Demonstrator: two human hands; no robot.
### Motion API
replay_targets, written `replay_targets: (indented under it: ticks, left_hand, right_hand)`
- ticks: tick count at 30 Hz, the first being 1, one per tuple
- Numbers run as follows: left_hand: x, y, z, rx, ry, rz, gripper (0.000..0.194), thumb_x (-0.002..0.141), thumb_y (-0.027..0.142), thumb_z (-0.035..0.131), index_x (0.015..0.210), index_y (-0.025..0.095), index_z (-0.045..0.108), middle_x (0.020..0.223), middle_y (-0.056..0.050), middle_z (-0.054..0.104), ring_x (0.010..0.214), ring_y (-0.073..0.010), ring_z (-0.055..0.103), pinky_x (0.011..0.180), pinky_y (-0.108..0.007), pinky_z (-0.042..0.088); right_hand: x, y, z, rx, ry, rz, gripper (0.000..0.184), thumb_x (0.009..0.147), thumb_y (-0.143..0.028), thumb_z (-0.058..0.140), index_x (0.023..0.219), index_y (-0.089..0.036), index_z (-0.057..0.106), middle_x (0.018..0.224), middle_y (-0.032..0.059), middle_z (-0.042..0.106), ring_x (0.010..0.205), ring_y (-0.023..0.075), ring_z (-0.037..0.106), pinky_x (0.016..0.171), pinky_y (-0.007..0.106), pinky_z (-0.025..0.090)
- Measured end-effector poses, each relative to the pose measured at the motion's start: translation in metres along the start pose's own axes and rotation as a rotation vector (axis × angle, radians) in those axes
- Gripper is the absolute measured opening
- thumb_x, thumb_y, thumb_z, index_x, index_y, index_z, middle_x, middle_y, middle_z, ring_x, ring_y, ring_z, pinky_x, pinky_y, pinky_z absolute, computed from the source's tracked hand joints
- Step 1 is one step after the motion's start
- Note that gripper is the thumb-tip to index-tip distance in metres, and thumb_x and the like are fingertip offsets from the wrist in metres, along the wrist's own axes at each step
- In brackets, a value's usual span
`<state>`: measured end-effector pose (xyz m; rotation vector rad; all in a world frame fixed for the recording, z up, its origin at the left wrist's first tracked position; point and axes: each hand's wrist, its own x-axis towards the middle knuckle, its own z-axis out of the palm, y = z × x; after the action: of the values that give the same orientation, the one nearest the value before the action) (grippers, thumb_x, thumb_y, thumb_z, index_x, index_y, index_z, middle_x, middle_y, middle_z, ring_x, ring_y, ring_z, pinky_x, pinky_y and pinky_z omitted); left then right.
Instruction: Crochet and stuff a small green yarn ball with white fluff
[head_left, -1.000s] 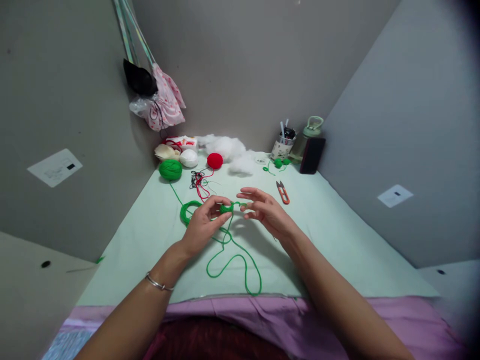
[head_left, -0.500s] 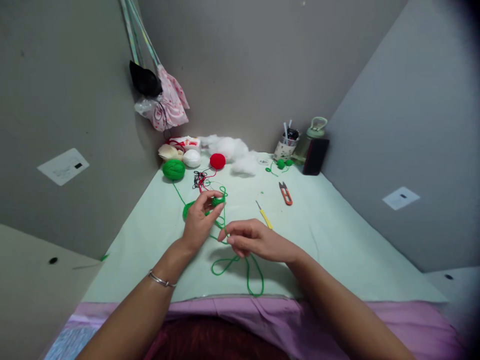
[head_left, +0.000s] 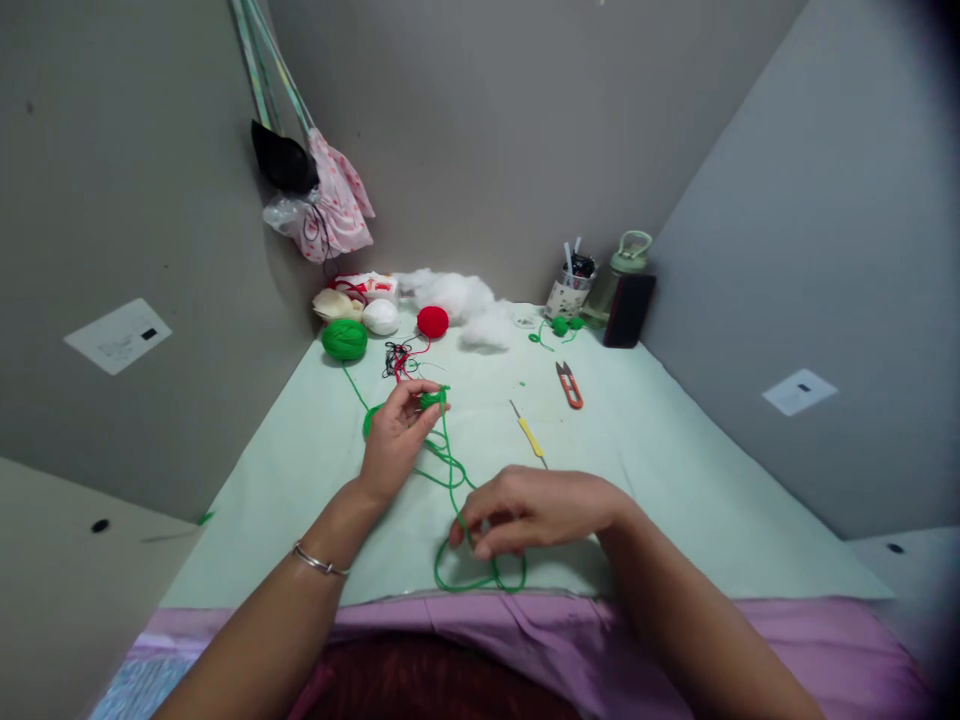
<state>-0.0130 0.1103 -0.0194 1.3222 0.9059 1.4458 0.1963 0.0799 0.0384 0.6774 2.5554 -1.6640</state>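
Observation:
My left hand [head_left: 390,440] is closed in a pinch around a small bundle of green yarn [head_left: 433,399], whose exact shape the fingers partly hide. From its top a green strand [head_left: 448,450] runs down almost straight to my right hand [head_left: 525,512]. There the strand passes between the bent fingers and thumb, low over the front of the table. Loose green loops lie under and in front of the right hand. Behind the left hand, more green yarn [head_left: 368,420] is partly covered, linked by a strand to a green yarn ball [head_left: 344,340].
Right of the hands lie a yellow-handled crochet hook [head_left: 530,436] and orange thread snips [head_left: 570,388]. Along the back are a red yarn ball [head_left: 433,321], a white ball [head_left: 381,317], white stuffing [head_left: 454,297], small green pieces [head_left: 560,326], a pen cup [head_left: 570,292], a bottle [head_left: 604,290] and a phone [head_left: 630,312].
My right hand has moved down toward the table's front edge, drawing the strand longer. The loop above the bundle has shrunk. The left hand keeps its grip nearly in place.

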Motion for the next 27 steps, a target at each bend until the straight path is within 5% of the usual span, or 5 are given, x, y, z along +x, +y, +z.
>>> replay_targets:
  ticks: [5, 10, 19, 24, 27]
  left_hand:
    - [0.001, 0.008, 0.004, -0.122, -0.024, -0.051, 0.027, 0.089, 0.037, 0.069, 0.107, 0.019, 0.059, 0.11, -0.006, 0.069, 0.094, -0.0202, 0.074, 0.092, -0.037, 0.057]
    - [0.001, 0.01, 0.006, -0.197, -0.053, -0.102, 0.026, 0.09, 0.036, 0.07, 0.107, 0.019, 0.059, 0.112, -0.007, 0.071, 0.093, -0.02, 0.075, 0.091, -0.037, 0.058]
    - [-0.005, 0.016, 0.007, -0.285, -0.176, -0.205, 0.023, 0.088, 0.031, 0.073, 0.104, 0.018, 0.062, 0.109, -0.006, 0.072, 0.093, -0.0198, 0.074, 0.092, -0.036, 0.057]
    - [-0.008, 0.019, 0.008, -0.319, -0.238, -0.24, 0.022, 0.088, 0.029, 0.073, 0.104, 0.018, 0.062, 0.111, -0.006, 0.072, 0.093, -0.0204, 0.074, 0.09, -0.034, 0.057]
    - [-0.009, 0.022, 0.011, -0.336, -0.241, -0.27, 0.022, 0.086, 0.029, 0.074, 0.101, 0.017, 0.063, 0.109, -0.006, 0.072, 0.089, -0.0193, 0.074, 0.085, -0.034, 0.058]
  right_hand:
    - [-0.026, 0.034, -0.026, -0.487, 0.811, 0.472, 0.019, 0.097, -0.035, 0.056, 0.089, -0.02, 0.064, 0.08, 0.006, 0.066, 0.068, 0.0183, 0.057, 0.065, 0.031, 0.041]
    - [-0.025, 0.074, -0.036, -0.377, 0.903, 0.627, 0.025, 0.073, -0.023, 0.078, 0.066, -0.021, 0.053, 0.066, 0.0055, 0.059, 0.062, 0.019, 0.049, 0.061, 0.033, 0.033]
    - [-0.021, 0.048, -0.04, 0.023, 0.972, 0.291, 0.016, 0.087, -0.036, 0.052, 0.09, -0.02, 0.055, 0.069, -0.0005, 0.059, 0.056, 0.0131, 0.055, 0.057, 0.028, 0.047]
    - [-0.02, 0.028, -0.029, 0.594, 1.158, -0.186, 0.02, 0.079, -0.03, 0.073, 0.086, -0.02, 0.057, 0.079, -0.0001, 0.066, 0.058, 0.0099, 0.061, 0.054, 0.023, 0.051]
    - [-0.019, 0.025, -0.022, 0.689, 1.16, -0.276, 0.019, 0.078, -0.027, 0.078, 0.086, -0.02, 0.062, 0.083, -0.0001, 0.07, 0.063, 0.0106, 0.066, 0.056, 0.022, 0.054]
